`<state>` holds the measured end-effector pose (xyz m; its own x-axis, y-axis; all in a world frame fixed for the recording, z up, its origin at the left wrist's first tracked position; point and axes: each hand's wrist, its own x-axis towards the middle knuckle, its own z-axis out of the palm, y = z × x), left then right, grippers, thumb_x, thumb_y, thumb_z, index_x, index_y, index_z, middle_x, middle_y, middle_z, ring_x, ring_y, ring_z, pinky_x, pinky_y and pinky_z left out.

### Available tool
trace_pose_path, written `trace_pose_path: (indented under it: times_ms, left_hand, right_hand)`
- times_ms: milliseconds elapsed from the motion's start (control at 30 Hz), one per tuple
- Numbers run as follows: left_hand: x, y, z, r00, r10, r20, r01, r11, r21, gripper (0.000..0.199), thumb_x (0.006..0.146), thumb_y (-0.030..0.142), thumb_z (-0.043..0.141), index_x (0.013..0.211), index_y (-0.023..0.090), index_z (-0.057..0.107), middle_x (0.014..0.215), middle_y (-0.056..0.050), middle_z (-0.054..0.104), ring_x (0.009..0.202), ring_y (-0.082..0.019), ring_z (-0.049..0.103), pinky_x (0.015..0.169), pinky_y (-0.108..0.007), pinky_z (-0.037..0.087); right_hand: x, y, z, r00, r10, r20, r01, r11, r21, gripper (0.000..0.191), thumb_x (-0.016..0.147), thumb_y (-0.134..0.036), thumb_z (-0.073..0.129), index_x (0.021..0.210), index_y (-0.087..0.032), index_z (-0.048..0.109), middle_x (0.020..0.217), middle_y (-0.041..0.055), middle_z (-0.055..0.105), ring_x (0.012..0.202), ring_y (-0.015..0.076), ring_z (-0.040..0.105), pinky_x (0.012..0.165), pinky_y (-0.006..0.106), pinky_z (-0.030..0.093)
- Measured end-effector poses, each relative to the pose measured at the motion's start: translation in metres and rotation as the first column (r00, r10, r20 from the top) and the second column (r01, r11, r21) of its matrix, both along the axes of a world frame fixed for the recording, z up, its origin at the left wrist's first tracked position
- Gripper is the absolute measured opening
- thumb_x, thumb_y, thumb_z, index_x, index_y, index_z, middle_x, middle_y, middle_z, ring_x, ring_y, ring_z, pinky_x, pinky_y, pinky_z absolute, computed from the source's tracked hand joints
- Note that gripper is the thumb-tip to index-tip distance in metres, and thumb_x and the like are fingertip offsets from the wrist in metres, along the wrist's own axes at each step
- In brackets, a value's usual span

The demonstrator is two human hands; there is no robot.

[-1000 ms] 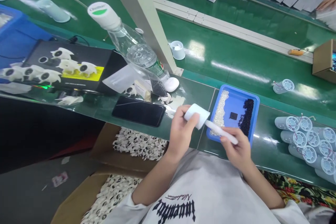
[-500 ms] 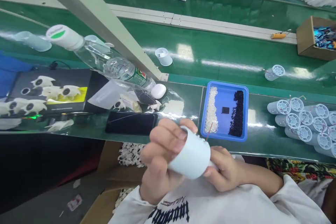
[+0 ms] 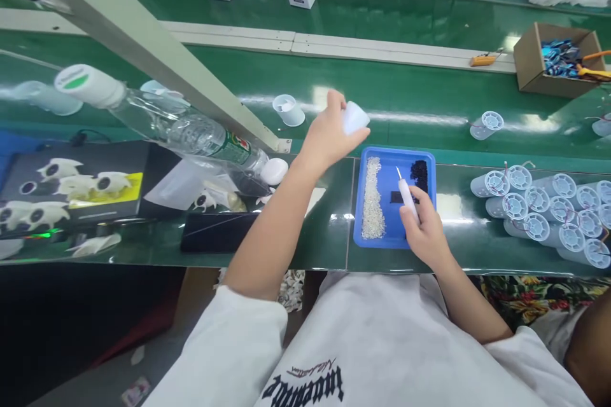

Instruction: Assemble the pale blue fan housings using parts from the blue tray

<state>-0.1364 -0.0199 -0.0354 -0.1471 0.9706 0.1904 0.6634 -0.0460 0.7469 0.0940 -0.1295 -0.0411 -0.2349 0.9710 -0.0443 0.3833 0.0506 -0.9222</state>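
Observation:
My left hand (image 3: pixel 328 133) reaches forward over the green belt, its fingers closed around a pale blue plastic cup (image 3: pixel 355 117). The cup is tilted and partly covered by the fingers. Over a blue tray (image 3: pixel 392 232), my right hand (image 3: pixel 426 232) grips a white pen-like tool (image 3: pixel 407 198) with a thin tip pointing away from me. In the tray lie a strip of small white pieces (image 3: pixel 372 203) on the left and small black pieces (image 3: pixel 420 177) on the right. A dark square (image 3: pixel 396 197) is beside the tool, partly hidden behind it.
Several pale blue cups with wires (image 3: pixel 537 227) lie grouped at the right. Another cup (image 3: pixel 289 110) stands on the belt (image 3: pixel 420 95). A slanted post (image 3: pixel 191 70), a water bottle (image 3: pixel 191 130) and a dark phone (image 3: pixel 214 233) are at left. A cardboard box (image 3: pixel 534 70) sits far right.
My left hand has carried the cup from near my chest forward over the belt. My right hand has parted from the cup and moved over the tray with the tool. The view has shifted slightly.

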Motion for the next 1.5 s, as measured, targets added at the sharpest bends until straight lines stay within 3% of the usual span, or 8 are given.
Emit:
trace_pose_path:
  times_ms: [167, 367, 600, 767, 900, 1067, 1267, 1500]
  left_hand:
    - [0.01, 0.056, -0.01, 0.937, -0.085, -0.34, 0.02, 0.982, -0.189, 0.043, 0.076, 0.015, 0.071, 0.117, 0.016, 0.058, 0.128, -0.018, 0.048, 0.13, -0.042, 0.038, 0.106, -0.056, 0.038]
    - [-0.028, 0.066, -0.015, 0.975, 0.131, -0.178, -0.13, 0.991, 0.019, 0.033, 0.087, 0.034, 0.061, 0.118, 0.022, 0.064, 0.133, -0.016, 0.048, 0.135, -0.042, 0.031, 0.114, -0.059, 0.027]
    - [-0.076, 0.061, -0.046, 0.918, 0.31, -0.246, -0.337, 0.939, -0.074, 0.025, 0.085, 0.026, 0.058, 0.108, 0.024, 0.067, 0.142, -0.017, 0.041, 0.142, -0.043, 0.023, 0.117, -0.067, 0.008]
    - [-0.073, 0.06, -0.045, 0.932, 0.283, -0.225, -0.336, 0.908, -0.25, 0.041, 0.074, 0.014, 0.07, 0.113, 0.022, 0.061, 0.141, -0.019, 0.039, 0.137, -0.047, 0.032, 0.113, -0.067, 0.023]
    - [-0.063, 0.057, -0.032, 0.944, 0.261, -0.203, -0.3, 0.934, -0.192, 0.043, 0.073, 0.008, 0.069, 0.113, 0.02, 0.059, 0.135, -0.016, 0.041, 0.133, -0.041, 0.04, 0.114, -0.058, 0.031]
    - [-0.041, 0.028, 0.005, 0.971, 0.218, -0.096, -0.222, 0.975, -0.027, 0.036, 0.078, 0.014, 0.07, 0.111, 0.022, 0.058, 0.125, -0.009, 0.047, 0.122, -0.032, 0.05, 0.107, -0.05, 0.042]
    - [-0.013, -0.041, 0.064, 0.984, 0.169, 0.062, -0.173, 0.982, 0.076, 0.034, 0.077, 0.016, 0.074, 0.107, 0.022, 0.06, 0.12, -0.008, 0.052, 0.125, -0.033, 0.048, 0.105, -0.047, 0.046]
    - [-0.007, -0.105, 0.055, 0.9, 0.23, 0.371, -0.268, 0.962, 0.055, 0.04, 0.075, 0.031, 0.076, 0.11, 0.027, 0.058, 0.11, -0.003, 0.06, 0.095, -0.025, 0.063, 0.077, -0.037, 0.056]
  right_hand:
    - [0.001, -0.004, -0.013, 0.99, -0.11, -0.091, 0.113, 0.993, 0.027, 0.017, 0.086, -0.035, 0.058, 0.091, -0.024, 0.046, 0.052, -0.0103, 0.044, 0.04, 0.0104, 0.041, 0.041, 0.023, 0.032]
    - [0.014, -0.009, -0.028, 0.977, -0.153, -0.146, 0.191, 0.935, 0.299, 0.02, 0.087, -0.04, 0.064, 0.089, -0.023, 0.054, 0.076, -0.0003, 0.06, 0.061, 0.0137, 0.056, 0.055, 0.027, 0.047]
    - [0.014, -0.009, -0.039, 0.991, -0.015, -0.133, 0.047, 0.969, 0.243, 0.021, 0.096, -0.044, 0.053, 0.094, -0.023, 0.055, 0.085, 0.0023, 0.061, 0.063, 0.0139, 0.057, 0.057, 0.029, 0.048]
    - [0.012, -0.008, -0.035, 0.994, 0.021, -0.104, 0.004, 0.971, 0.238, 0.02, 0.097, -0.043, 0.052, 0.094, -0.023, 0.054, 0.079, 0.0011, 0.06, 0.061, 0.0138, 0.055, 0.054, 0.028, 0.045]
    - [0.011, -0.007, -0.033, 0.996, 0.043, -0.074, -0.022, 0.962, 0.271, 0.013, 0.096, -0.036, 0.053, 0.093, -0.023, 0.053, 0.079, -0.0001, 0.059, 0.057, 0.0122, 0.052, 0.054, 0.027, 0.044]
    - [0.01, -0.01, -0.027, 0.998, 0.049, 0.027, -0.056, 0.914, 0.401, 0.008, 0.094, -0.029, 0.055, 0.09, -0.023, 0.051, 0.075, -0.0012, 0.057, 0.06, 0.0126, 0.053, 0.056, 0.026, 0.045]
    - [0.008, -0.002, -0.024, 0.99, 0.109, 0.094, -0.139, 0.89, 0.433, 0.007, 0.094, -0.03, 0.056, 0.092, -0.024, 0.053, 0.079, -0.0001, 0.061, 0.064, 0.0142, 0.057, 0.06, 0.027, 0.047]
    - [0.004, 0.016, -0.037, 0.986, -0.164, -0.038, 0.163, 0.875, 0.456, 0.023, 0.096, -0.045, 0.054, 0.098, -0.023, 0.056, 0.089, 0.0044, 0.064, 0.075, 0.0186, 0.064, 0.07, 0.035, 0.053]
